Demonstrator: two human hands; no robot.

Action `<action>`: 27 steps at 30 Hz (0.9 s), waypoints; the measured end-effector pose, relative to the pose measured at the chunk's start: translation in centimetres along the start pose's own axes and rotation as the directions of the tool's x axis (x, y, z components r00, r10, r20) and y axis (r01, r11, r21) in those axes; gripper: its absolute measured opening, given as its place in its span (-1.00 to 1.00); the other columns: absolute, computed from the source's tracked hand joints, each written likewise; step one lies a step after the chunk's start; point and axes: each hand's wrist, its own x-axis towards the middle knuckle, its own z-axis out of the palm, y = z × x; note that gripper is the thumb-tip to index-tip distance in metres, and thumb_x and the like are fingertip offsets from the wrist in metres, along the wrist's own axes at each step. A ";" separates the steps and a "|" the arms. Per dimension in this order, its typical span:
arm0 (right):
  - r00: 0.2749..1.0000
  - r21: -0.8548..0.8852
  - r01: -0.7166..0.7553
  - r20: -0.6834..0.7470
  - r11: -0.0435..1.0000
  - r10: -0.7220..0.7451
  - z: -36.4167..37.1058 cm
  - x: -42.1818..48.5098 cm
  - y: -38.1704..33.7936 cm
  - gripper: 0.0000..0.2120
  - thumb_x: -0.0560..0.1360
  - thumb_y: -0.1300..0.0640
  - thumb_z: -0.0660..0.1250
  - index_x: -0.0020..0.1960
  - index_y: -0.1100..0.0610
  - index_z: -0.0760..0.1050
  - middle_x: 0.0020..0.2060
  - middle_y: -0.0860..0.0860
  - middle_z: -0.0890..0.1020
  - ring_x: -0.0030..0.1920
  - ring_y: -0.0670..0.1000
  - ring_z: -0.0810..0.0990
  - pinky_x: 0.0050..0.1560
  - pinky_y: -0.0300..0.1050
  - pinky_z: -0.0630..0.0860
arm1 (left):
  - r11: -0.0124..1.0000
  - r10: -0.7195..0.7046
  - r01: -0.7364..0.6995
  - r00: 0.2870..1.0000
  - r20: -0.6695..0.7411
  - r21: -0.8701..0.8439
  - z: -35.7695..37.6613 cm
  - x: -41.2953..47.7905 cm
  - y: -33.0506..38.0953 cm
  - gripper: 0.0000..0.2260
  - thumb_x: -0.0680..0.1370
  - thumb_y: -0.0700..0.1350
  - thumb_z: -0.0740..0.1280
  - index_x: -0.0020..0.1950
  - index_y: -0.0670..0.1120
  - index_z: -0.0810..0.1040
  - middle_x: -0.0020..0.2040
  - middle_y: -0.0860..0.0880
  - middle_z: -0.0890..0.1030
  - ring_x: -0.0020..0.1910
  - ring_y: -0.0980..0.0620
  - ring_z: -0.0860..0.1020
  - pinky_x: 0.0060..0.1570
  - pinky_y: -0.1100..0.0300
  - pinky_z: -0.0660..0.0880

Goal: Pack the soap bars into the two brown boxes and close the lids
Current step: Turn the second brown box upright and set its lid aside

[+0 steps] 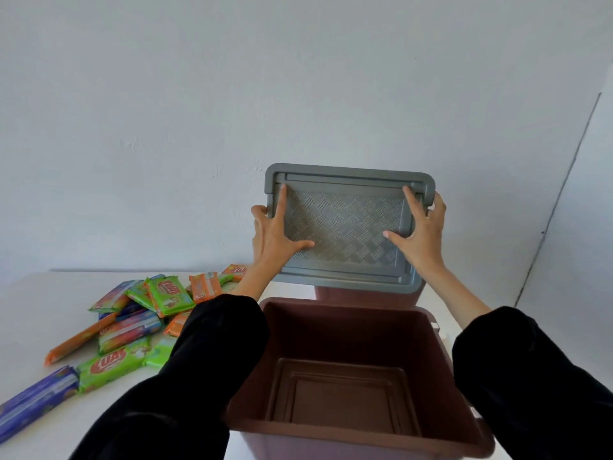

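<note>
Soft, even daylight with faint shadows. The brown box [348,327] is dim inside, and the black sleeves [215,343] lose detail. Wide-angle distortion curves the table [26,310] at its left edge. Slightly soft overall.

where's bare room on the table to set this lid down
Best patch for the grey lid: the bare table at far left, between the wall and the soap bars. The open brown box is empty inside. Crowded: the soap bars beside the left sleeve; right of the box only a sliver shows.
</note>
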 end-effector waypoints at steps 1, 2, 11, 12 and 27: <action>1.000 -0.009 -0.015 0.009 1.000 0.015 0.4 -0.3 0.3 -0.17 0.31 0.15 0.53 0.47 -0.04 0.20 0.45 0.18 0.08 0.46 0.15 0.14 0.46 -0.02 0.13 | 1.000 -0.004 0.004 1.000 0.005 0.006 0.6 -0.2 -0.3 0.12 0.21 0.11 0.57 0.50 0.20 -0.16 0.23 -0.17 0.17 -0.04 -0.12 0.46 -0.14 0.10 0.54; 0.999 -0.019 -0.038 0.022 0.999 0.038 0.9 -0.8 0.7 -0.17 0.31 0.15 0.53 0.47 -0.05 0.19 0.44 0.19 0.07 0.45 0.15 0.14 0.46 -0.01 0.13 | 1.000 -0.007 0.007 1.000 0.020 0.013 1.2 -0.5 -0.6 0.12 0.21 0.10 0.57 0.50 0.20 -0.17 0.23 -0.17 0.16 -0.02 -0.12 0.45 -0.15 0.10 0.54; 0.921 -0.195 -0.203 0.295 0.960 0.255 3.3 -4.3 3.3 -0.15 0.33 0.06 0.51 0.49 -0.07 0.12 0.44 0.26 -0.01 0.49 0.21 -0.03 0.47 0.04 0.03 | 0.978 -0.162 0.107 0.933 0.320 0.181 4.8 -2.9 -4.2 0.17 0.25 0.10 0.56 0.48 0.16 -0.32 0.18 -0.25 0.21 -0.20 -0.12 0.44 -0.15 0.14 0.46; 0.906 -0.203 -0.211 0.326 0.956 0.269 3.4 -4.4 3.5 -0.14 0.34 0.06 0.50 0.49 -0.09 0.09 0.45 0.26 -0.03 0.50 0.21 -0.06 0.48 0.05 0.02 | 0.973 -0.176 0.110 0.919 0.351 0.201 4.9 -2.9 -4.3 0.17 0.25 0.09 0.55 0.48 0.16 -0.33 0.20 -0.26 0.21 -0.17 -0.15 0.46 -0.12 0.12 0.46; 0.825 -0.383 -0.183 0.441 0.905 0.354 3.3 -5.6 3.0 -0.22 0.45 -0.09 0.36 0.51 -0.14 -0.02 0.48 0.25 -0.09 0.49 0.25 -0.12 0.42 0.18 0.12 | 0.968 -0.241 0.166 0.819 0.521 0.188 4.1 -3.9 -5.0 0.00 0.41 0.10 0.43 0.48 0.12 -0.35 0.45 -0.40 -0.09 0.37 -0.34 0.29 0.33 -0.02 0.30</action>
